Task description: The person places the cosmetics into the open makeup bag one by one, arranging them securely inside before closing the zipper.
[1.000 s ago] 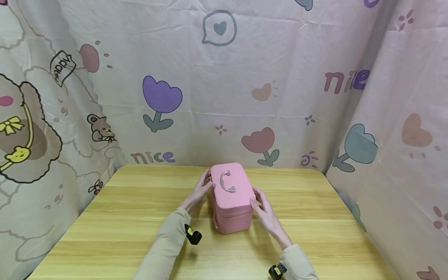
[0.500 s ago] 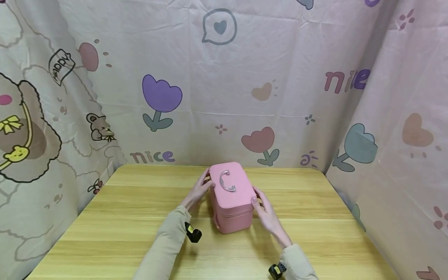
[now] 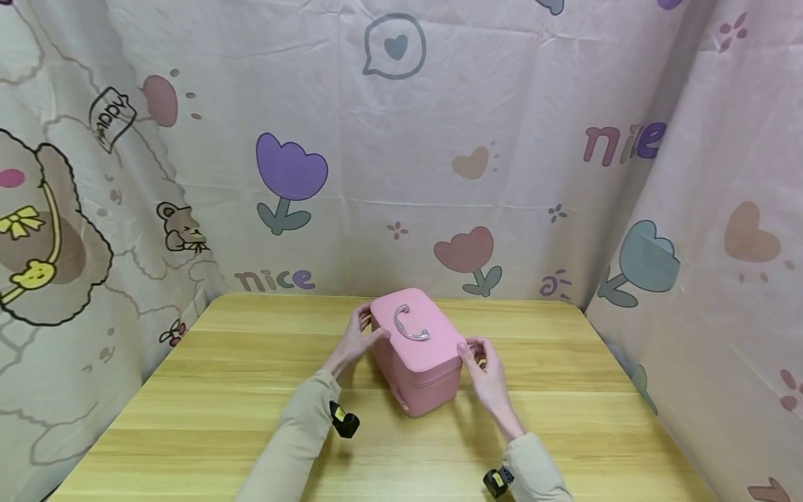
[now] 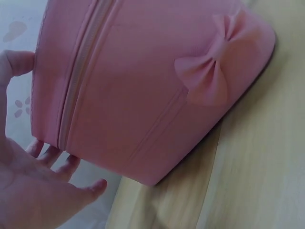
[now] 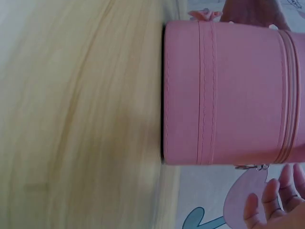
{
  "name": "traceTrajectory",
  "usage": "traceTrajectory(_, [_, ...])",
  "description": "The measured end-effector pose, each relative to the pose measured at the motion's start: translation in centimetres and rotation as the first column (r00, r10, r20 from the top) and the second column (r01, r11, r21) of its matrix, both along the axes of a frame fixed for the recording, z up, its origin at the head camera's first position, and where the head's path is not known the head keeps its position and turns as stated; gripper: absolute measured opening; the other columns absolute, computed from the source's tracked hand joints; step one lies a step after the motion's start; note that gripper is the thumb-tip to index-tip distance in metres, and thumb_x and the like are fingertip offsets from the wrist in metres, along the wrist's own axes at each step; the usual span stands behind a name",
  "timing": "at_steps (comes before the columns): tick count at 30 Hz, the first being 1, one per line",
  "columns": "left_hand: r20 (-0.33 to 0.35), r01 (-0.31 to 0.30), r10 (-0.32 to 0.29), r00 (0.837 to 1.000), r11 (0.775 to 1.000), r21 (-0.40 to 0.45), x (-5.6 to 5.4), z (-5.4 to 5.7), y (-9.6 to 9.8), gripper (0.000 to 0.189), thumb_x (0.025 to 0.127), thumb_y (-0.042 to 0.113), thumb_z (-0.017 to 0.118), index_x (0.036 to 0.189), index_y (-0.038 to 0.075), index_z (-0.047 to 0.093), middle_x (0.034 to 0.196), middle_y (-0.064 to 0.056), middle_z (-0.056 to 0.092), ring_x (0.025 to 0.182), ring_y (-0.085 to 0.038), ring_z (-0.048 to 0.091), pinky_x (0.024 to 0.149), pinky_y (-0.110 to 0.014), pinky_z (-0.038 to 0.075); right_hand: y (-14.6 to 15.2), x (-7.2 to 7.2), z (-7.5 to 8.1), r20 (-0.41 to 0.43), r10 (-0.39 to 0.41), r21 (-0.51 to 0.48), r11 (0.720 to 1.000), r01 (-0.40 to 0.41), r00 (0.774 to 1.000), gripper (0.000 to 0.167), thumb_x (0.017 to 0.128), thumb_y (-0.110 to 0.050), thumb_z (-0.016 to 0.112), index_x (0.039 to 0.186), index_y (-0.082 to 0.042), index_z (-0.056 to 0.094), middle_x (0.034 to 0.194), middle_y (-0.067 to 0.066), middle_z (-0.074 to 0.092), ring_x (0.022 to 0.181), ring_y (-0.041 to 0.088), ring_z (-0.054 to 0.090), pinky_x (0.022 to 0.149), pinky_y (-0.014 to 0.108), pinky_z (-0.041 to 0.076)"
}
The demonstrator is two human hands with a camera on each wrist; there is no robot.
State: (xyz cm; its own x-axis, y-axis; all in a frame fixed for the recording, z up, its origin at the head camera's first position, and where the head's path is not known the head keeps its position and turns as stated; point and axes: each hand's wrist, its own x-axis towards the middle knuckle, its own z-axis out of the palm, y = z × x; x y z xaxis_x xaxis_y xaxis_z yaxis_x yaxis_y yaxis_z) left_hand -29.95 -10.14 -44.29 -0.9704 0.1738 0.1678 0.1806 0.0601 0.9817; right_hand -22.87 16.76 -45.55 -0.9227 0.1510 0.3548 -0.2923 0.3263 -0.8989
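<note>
A pink vanity case point(image 3: 433, 328) stands on the table, turned at an angle, with a silver curved handle on its lid. A zip runs round it below the lid. My left hand point(image 3: 353, 343) holds its far left corner, thumb at the lid edge and fingers round the back. At the near right corner my right hand point(image 3: 489, 373) grips, thumb on the lid edge and fingers curled along the side. In the left wrist view a pink bow point(image 4: 212, 64) decorates one side. Metal zip pulls point(image 5: 252, 167) show in the right wrist view, close to my right fingers.
The wooden table point(image 3: 238, 404) extends on both sides of the case. A patterned curtain point(image 3: 376, 139) hangs behind the table's far edge and along both sides. Each sleeve carries a small black wrist camera point(image 3: 343, 420).
The case has turned counterclockwise as seen from above: its far end has swung left and its near end right. Both hands have moved along with it.
</note>
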Motion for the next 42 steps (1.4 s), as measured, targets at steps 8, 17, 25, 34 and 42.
traceTrajectory(8, [-0.012,-0.039,0.038,0.999,0.995,-0.096,0.9,0.2,-0.5,0.095,0.087,0.017,0.080,0.162,-0.001,0.025,0.161,-0.032,0.032,0.149,-0.055,0.033,0.124,-0.067,0.031,-0.4,0.2,0.7,0.015,-0.091,-0.103,0.990,0.092,0.996,0.026,0.104,-0.015,0.069,0.117,0.007,0.068,0.082,0.017,0.071,0.068,0.005,0.066,0.071,0.027,0.064])
traceTrajectory(17, [-0.014,-0.123,0.122,0.992,0.984,-0.126,2.0,-0.1,-1.0,0.085,0.091,0.024,0.081,0.161,0.006,0.037,0.151,-0.023,0.045,0.134,-0.043,0.048,0.107,-0.046,0.050,-0.3,0.9,0.8,-0.009,-0.130,-0.003,0.991,0.130,0.991,0.031,0.100,-0.018,0.074,0.120,0.005,0.070,0.097,0.018,0.075,0.091,0.022,0.074,0.080,0.015,0.058])
traceTrajectory(25, [-0.115,-0.198,0.187,0.976,0.976,-0.093,2.9,0.1,-1.3,0.044,0.103,0.010,0.065,0.142,-0.007,0.055,0.137,-0.028,0.058,0.123,-0.040,0.056,0.100,-0.034,0.049,-0.1,1.0,1.0,0.003,-0.068,-0.027,0.997,0.068,0.998,0.042,0.100,-0.015,0.073,0.133,0.010,0.064,0.119,0.027,0.071,0.113,0.040,0.072,0.088,0.017,0.058])
traceTrajectory(34, [-0.101,-0.179,0.174,0.980,0.983,-0.044,4.3,0.1,-1.8,0.033,0.103,0.006,0.064,0.130,-0.011,0.056,0.141,-0.031,0.060,0.135,-0.048,0.057,0.117,-0.053,0.047,0.5,0.5,1.2,0.038,0.028,-0.035,0.999,-0.026,0.999,0.048,0.105,-0.014,0.064,0.145,0.009,0.055,0.141,0.031,0.062,0.130,0.046,0.062,0.108,0.041,0.056])
traceTrajectory(42, [-0.066,-0.191,0.188,0.980,0.980,-0.051,5.6,0.2,-1.8,0.043,0.096,0.009,0.076,0.132,-0.006,0.058,0.135,-0.029,0.064,0.123,-0.045,0.065,0.109,-0.048,0.055,1.3,-0.6,1.3,0.074,0.118,-0.059,0.992,-0.113,0.990,0.050,0.108,-0.013,0.058,0.150,0.010,0.048,0.151,0.031,0.054,0.138,0.045,0.056,0.105,0.016,0.049])
